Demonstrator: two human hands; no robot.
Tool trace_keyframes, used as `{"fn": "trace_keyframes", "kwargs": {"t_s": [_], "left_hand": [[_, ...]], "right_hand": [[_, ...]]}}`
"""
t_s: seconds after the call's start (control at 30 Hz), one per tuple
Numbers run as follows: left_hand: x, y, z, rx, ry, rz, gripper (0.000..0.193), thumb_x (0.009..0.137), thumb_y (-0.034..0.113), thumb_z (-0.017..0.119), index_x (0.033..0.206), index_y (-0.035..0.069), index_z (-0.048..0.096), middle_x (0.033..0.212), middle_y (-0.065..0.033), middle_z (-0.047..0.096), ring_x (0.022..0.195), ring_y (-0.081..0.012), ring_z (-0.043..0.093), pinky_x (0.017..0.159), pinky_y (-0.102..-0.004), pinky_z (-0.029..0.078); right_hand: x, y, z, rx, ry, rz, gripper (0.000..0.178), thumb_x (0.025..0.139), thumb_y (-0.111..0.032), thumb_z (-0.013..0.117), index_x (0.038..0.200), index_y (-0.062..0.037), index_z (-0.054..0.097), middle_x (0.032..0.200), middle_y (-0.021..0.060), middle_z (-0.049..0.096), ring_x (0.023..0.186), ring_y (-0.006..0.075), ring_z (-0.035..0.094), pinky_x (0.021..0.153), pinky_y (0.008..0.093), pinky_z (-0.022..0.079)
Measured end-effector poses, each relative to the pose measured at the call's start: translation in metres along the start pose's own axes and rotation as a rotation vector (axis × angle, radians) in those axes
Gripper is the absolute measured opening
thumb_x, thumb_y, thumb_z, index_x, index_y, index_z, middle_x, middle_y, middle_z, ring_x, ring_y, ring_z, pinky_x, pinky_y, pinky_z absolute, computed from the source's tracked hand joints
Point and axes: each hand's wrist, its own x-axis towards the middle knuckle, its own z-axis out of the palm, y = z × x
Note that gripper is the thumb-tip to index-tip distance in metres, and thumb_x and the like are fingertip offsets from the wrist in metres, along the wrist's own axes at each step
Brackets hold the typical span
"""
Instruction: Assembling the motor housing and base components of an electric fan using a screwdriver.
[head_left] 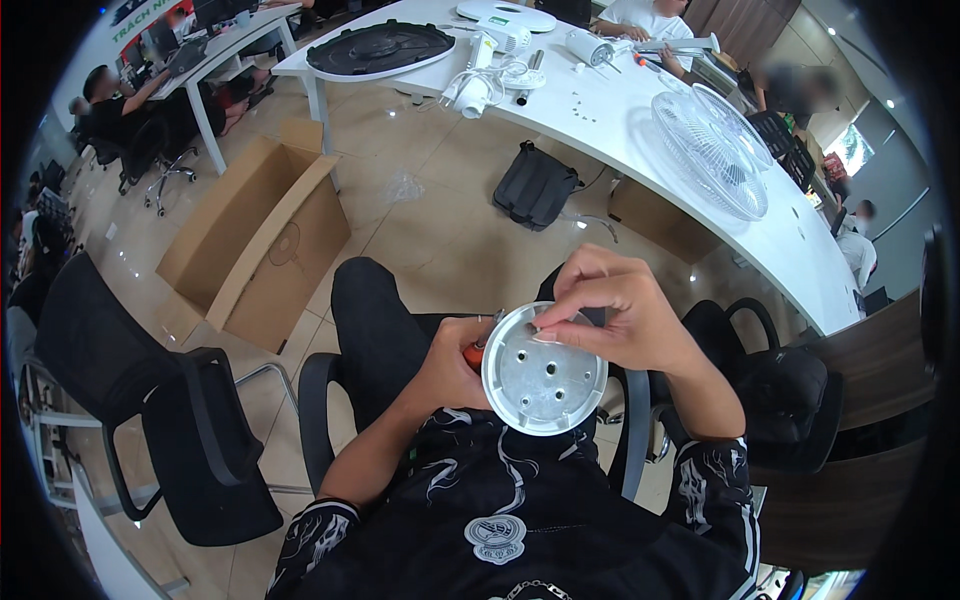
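My left hand (452,368) is closed around the side of a round white fan part (540,392), with several holes in its pale face, held above my lap. Against the same palm sits an orange-handled tool (474,355), mostly hidden. My right hand (617,318) reaches over from the right, thumb and forefinger pinched at the upper part of the face, near a hole. Whatever is between those fingertips is too small to make out.
Ahead curves a white table (600,130) bearing a black round base (380,48), white motor parts (480,85), clear fan grilles (710,150) and small loose screws. An open cardboard box (262,240), a black backpack (533,187) and an office chair (170,410) stand around me.
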Motion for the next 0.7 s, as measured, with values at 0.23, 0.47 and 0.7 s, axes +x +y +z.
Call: {"fn": "trace_keyframes", "kwargs": {"t_s": [0.23,0.47,0.7], "left_hand": [[-0.004,-0.012,0.0,-0.023,-0.026,0.011,0.052,0.056,0.019,0.093,0.094,-0.005,0.069,0.079,-0.0126,0.07,0.072,-0.014,0.068,0.068,-0.0283,0.051],[0.0,-0.015,0.0,-0.011,-0.008,0.03,0.05,0.056,0.02,0.092,0.093,-0.004,0.069,0.076,-0.0119,0.069,0.068,-0.0141,0.066,0.066,-0.0282,0.05],[-0.001,-0.016,0.0,-0.004,-0.019,0.011,0.047,0.057,0.02,0.092,0.09,-0.003,0.067,0.075,-0.0122,0.067,0.065,-0.0138,0.064,0.064,-0.0285,0.05]], "right_hand": [[-0.003,0.002,0.007,-0.023,0.036,-0.057,0.022,0.068,-0.012,0.09,0.086,-0.0066,0.078,0.078,0.0041,0.06,0.073,0.0177,0.057,0.063,0.0286,0.043],[-0.004,0.007,0.01,0.011,0.108,-0.018,0.021,0.065,-0.013,0.091,0.078,-0.0073,0.076,0.076,0.0028,0.059,0.073,0.0161,0.057,0.062,0.0282,0.042],[-0.003,0.01,0.01,-0.063,0.108,-0.04,0.021,0.063,-0.014,0.093,0.073,-0.008,0.076,0.077,0.0022,0.06,0.072,0.0157,0.058,0.059,0.0272,0.042]]}}
